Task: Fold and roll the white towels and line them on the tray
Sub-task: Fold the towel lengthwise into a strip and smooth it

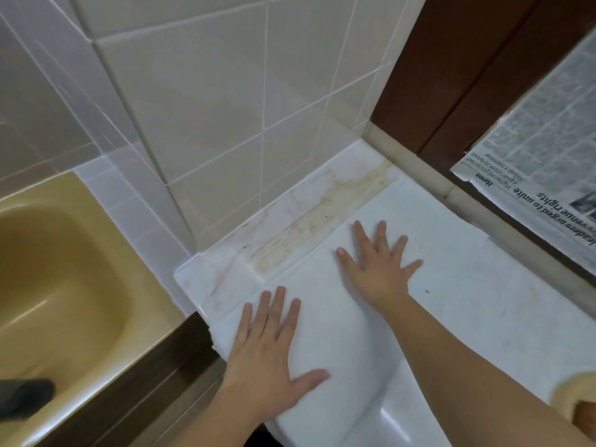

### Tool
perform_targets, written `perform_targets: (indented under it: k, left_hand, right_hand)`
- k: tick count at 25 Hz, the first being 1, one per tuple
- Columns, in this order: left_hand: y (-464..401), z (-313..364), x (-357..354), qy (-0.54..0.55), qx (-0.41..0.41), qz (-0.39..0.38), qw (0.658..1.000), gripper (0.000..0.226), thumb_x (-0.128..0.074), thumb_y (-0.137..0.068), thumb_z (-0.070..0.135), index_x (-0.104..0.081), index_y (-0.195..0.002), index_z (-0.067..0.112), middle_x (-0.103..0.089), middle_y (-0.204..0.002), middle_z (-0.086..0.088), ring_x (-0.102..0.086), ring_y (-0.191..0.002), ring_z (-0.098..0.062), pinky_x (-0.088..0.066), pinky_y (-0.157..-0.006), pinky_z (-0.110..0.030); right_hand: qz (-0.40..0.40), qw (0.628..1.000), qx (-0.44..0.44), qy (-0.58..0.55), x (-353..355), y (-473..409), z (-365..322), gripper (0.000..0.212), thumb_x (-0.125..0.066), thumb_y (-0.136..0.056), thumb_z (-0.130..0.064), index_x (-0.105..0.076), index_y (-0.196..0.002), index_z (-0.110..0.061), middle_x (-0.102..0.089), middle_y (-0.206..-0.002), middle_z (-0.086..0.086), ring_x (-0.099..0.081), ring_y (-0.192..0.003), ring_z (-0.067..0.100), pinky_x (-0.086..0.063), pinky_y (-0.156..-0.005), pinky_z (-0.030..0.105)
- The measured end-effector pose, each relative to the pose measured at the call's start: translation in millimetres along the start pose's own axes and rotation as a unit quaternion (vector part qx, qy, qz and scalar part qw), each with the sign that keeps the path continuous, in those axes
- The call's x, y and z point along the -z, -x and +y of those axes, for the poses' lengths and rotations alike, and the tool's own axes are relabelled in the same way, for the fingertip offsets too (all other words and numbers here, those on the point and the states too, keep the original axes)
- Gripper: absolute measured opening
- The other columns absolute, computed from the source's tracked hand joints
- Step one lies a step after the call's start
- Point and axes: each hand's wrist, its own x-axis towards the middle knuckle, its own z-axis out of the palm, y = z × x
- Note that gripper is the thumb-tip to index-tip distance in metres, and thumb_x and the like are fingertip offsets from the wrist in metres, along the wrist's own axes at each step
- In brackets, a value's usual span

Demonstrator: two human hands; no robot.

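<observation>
A white marble counter (225, 272), stained yellowish near the wall, is seen in a corner of beige wall tiles (200, 101). A tan bathtub (48, 269) lies at left, dark wood trim (451, 75) and taped newspaper (541, 150) at right. 1 white towel (451, 285) is spread flat on the counter. The left hand (271, 350) and right hand (380, 262) are laid palm-down on it, fingers straight and splayed, nothing pinched.
</observation>
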Motion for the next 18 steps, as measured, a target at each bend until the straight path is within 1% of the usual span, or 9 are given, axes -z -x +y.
perform_targets:
  k: [2,3,5,6,8,12,13,16,18]
  left_hand:
    - [-3.2,2.2,-0.3,-0.002,0.001,-0.03,1.0,0.115,-0.031,-0.08,0.098,-0.019,-0.165,0.021,-0.003,-0.174,-0.007,-0.004,-0.16,-0.032,-0.011,-0.122,-0.056]
    - [-4.7,4.6,1.9,0.001,0.004,-0.037,0.999,0.117,-0.028,-0.08,0.1,-0.01,-0.166,0.023,0.006,-0.174,-0.006,0.004,-0.16,-0.031,-0.007,-0.124,-0.055]
    - [-9.2,10.3,3.4,-0.004,0.008,-0.043,0.999,0.119,-0.018,-0.076,0.103,0.014,-0.163,0.028,0.031,-0.168,-0.001,0.028,-0.156,-0.026,0.006,-0.127,-0.052]
    - [-14.0,17.0,4.0,0.0,0.011,-0.047,0.999,0.12,-0.016,-0.074,0.104,0.02,-0.161,0.03,0.037,-0.165,0.0,0.034,-0.153,-0.024,0.01,-0.127,-0.052]
    - [-24.8,30.0,7.2,0.009,0.004,-0.033,0.999,0.121,-0.016,-0.073,0.104,0.02,-0.161,0.03,0.038,-0.165,0.001,0.036,-0.152,-0.022,0.012,-0.126,-0.052]
    - [-37.9,46.9,9.1,-0.008,-0.018,-0.074,0.997,0.118,-0.013,-0.073,0.104,0.035,-0.155,0.034,0.051,-0.157,0.003,0.047,-0.145,-0.019,0.016,-0.126,-0.05]
    - [-38.4,47.9,7.9,-0.009,-0.017,-0.073,0.997,0.117,-0.014,-0.073,0.105,0.034,-0.155,0.036,0.051,-0.157,0.003,0.047,-0.145,-0.019,0.016,-0.126,-0.05]
    - [-38.1,47.6,4.4,0.003,-0.006,-0.048,0.999,0.117,-0.018,-0.072,0.105,0.022,-0.16,0.038,0.042,-0.163,0.003,0.039,-0.15,-0.018,0.013,-0.126,-0.05]
    - [-40.3,49.7,3.7,-0.005,-0.006,-0.059,0.998,0.118,-0.017,-0.072,0.105,0.027,-0.158,0.038,0.046,-0.161,0.003,0.042,-0.148,-0.018,0.013,-0.127,-0.05]
  right_hand:
    - [-0.013,1.0,-0.014,0.02,1.6,1.8,13.3,0.081,-0.001,-0.078,-0.098,0.023,-0.148,-0.065,0.029,-0.168,-0.01,0.026,-0.153,0.043,0.012,-0.109,0.081]
    - [-0.014,1.0,-0.012,0.02,2.3,0.9,18.6,0.082,-0.001,-0.076,-0.1,0.023,-0.147,-0.066,0.029,-0.168,-0.01,0.027,-0.152,0.044,0.012,-0.109,0.081]
    - [-0.011,1.0,-0.008,0.02,4.3,-5.3,24.3,0.083,-0.001,-0.074,-0.101,0.022,-0.146,-0.067,0.029,-0.168,-0.01,0.027,-0.152,0.044,0.013,-0.109,0.081]
    - [-0.005,1.0,-0.01,0.02,6.8,-9.7,30.3,0.083,-0.002,-0.074,-0.102,0.021,-0.146,-0.068,0.028,-0.168,-0.01,0.027,-0.152,0.044,0.013,-0.109,0.081]
    - [0.005,1.0,-0.011,0.028,13.7,-21.4,44.3,0.084,-0.003,-0.073,-0.103,0.02,-0.146,-0.069,0.026,-0.169,-0.011,0.026,-0.153,0.043,0.012,-0.109,0.081]
    - [0.001,0.999,-0.026,0.044,26.2,-47.9,78.0,0.085,-0.003,-0.072,-0.103,0.018,-0.146,-0.069,0.022,-0.17,-0.012,0.023,-0.154,0.042,0.008,-0.111,0.081]
    - [0.003,0.999,-0.029,0.045,29.2,-54.5,84.5,0.084,-0.003,-0.072,-0.103,0.016,-0.147,-0.07,0.021,-0.17,-0.012,0.022,-0.155,0.041,0.007,-0.111,0.08]
    - [0.003,0.999,-0.03,0.042,39.5,-72.4,99.6,0.084,-0.005,-0.072,-0.104,0.012,-0.147,-0.071,0.017,-0.171,-0.013,0.02,-0.155,0.04,0.007,-0.113,0.079]
    - [-0.011,0.998,-0.032,0.045,45.3,-78.5,103.2,0.084,-0.004,-0.074,-0.102,0.013,-0.149,-0.068,0.017,-0.171,-0.011,0.021,-0.155,0.04,0.008,-0.113,0.079]
